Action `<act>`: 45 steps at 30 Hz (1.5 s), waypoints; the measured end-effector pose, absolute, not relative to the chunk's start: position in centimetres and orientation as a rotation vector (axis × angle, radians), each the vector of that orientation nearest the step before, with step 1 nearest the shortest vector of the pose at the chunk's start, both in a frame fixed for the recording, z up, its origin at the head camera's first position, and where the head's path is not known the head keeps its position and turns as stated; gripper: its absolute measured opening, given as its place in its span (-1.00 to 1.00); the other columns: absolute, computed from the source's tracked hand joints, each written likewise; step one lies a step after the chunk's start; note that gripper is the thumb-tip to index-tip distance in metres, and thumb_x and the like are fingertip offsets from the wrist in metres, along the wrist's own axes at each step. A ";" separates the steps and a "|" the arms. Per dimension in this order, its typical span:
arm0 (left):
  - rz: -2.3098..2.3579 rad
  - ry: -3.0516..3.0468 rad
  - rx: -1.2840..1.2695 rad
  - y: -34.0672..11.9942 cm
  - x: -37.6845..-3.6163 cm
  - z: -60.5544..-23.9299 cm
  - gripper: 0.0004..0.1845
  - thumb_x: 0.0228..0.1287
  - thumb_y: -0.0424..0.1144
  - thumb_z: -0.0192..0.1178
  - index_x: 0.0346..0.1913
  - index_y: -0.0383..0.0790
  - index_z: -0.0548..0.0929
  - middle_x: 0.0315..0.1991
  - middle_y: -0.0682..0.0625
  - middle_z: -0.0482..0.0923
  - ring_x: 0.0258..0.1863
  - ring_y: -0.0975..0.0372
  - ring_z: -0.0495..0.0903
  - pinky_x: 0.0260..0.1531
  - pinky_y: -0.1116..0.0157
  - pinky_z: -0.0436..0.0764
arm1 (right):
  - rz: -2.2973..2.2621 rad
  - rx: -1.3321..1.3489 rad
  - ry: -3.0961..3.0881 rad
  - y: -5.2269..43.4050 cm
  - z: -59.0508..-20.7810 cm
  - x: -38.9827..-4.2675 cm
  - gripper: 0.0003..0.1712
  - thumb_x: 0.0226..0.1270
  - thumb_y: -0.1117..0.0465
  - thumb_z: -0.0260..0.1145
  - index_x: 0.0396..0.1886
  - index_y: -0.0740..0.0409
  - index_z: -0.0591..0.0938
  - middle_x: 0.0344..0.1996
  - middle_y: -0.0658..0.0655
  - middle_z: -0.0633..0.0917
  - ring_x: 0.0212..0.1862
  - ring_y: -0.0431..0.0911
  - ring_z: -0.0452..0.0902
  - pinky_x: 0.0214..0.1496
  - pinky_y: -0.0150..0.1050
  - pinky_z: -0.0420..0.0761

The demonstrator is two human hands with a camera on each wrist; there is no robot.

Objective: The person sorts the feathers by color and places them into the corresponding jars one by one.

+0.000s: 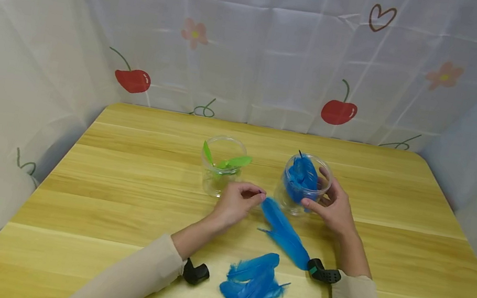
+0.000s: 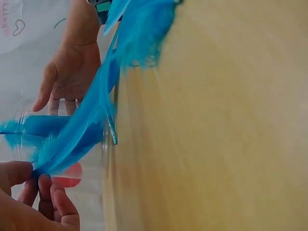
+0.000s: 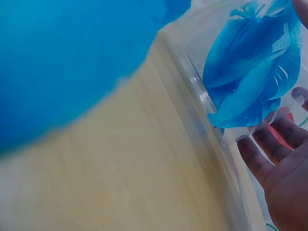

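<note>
My left hand [image 1: 236,203] pinches the quill end of a blue feather [image 1: 278,221] between thumb and fingers, and the feather slants down toward the right wrist. A second blue feather overlaps it, its quill pointing left; whether it is held too I cannot tell. At the right, my right hand [image 1: 337,209] grips a clear plastic cup [image 1: 283,202] from its right side, thumb at the front and fingers behind. Several blue feathers [image 3: 255,67] are inside that cup. In the left wrist view the pinched feather [image 2: 77,125] crosses in front of the cup.
Another clear cup [image 1: 212,187], holding green feathers [image 1: 226,163], stands left of the first. Nearer the front of the wooden table [image 1: 116,191] lies a loose pile of blue feathers [image 1: 253,287]. A white patterned curtain [image 1: 259,57] hangs behind the table.
</note>
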State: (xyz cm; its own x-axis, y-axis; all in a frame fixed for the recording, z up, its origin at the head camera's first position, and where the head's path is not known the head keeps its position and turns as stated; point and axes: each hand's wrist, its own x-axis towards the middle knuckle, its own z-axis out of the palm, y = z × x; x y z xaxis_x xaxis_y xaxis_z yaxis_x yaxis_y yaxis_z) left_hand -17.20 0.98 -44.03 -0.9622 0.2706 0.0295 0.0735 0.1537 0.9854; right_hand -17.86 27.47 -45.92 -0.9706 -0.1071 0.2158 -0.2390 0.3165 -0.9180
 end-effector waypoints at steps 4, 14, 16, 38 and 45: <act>1.904 2.317 0.402 0.7 -16.9 -43.4 -0.79 0.38 -0.28 0.26 -0.09 -0.36 0.74 -0.21 -0.03 0.71 -0.21 0.19 0.60 -0.21 0.30 0.62 | 1.744 0.322 -2.454 27.6 -45.9 -17.8 -0.05 0.22 0.37 0.41 0.54 0.20 0.13 0.38 0.38 0.36 0.38 0.32 0.26 0.27 0.26 0.32; 1.955 2.420 0.634 0.1 -16.1 -41.1 -0.84 0.37 -0.31 0.26 -0.12 -0.33 0.76 -0.26 -0.06 0.71 -0.27 0.18 0.60 -0.29 0.34 0.59 | 1.734 0.311 -2.458 27.7 -45.8 -17.8 -0.04 0.23 0.36 0.42 0.55 0.19 0.13 0.39 0.38 0.35 0.38 0.32 0.25 0.27 0.27 0.32; 1.970 2.421 0.655 0.0 -15.9 -40.7 -0.84 0.36 -0.32 0.26 -0.12 -0.33 0.76 -0.26 -0.08 0.71 -0.27 0.18 0.61 -0.27 0.34 0.59 | 1.733 0.313 -2.458 27.7 -45.8 -17.7 -0.03 0.23 0.37 0.42 0.55 0.18 0.13 0.39 0.38 0.35 0.38 0.32 0.25 0.26 0.27 0.32; 2.282 2.358 0.902 -0.2 -13.9 -36.0 -0.87 0.27 -0.45 0.31 -0.17 -0.44 0.74 -0.28 -0.17 0.70 -0.24 0.10 0.62 -0.23 0.29 0.59 | 1.730 0.329 -2.448 27.9 -46.2 -17.9 -0.06 0.24 0.39 0.40 0.55 0.19 0.14 0.38 0.38 0.36 0.36 0.31 0.28 0.27 0.08 0.37; 2.331 2.358 0.945 0.0 -14.5 -35.5 -0.88 0.25 -0.47 0.31 -0.18 -0.46 0.73 -0.31 -0.18 0.69 -0.27 0.10 0.61 -0.25 0.30 0.59 | 1.730 0.306 -2.457 27.6 -46.0 -17.9 0.01 0.16 0.37 0.45 0.56 0.11 0.15 0.37 0.35 0.38 0.38 0.28 0.27 0.31 0.23 0.32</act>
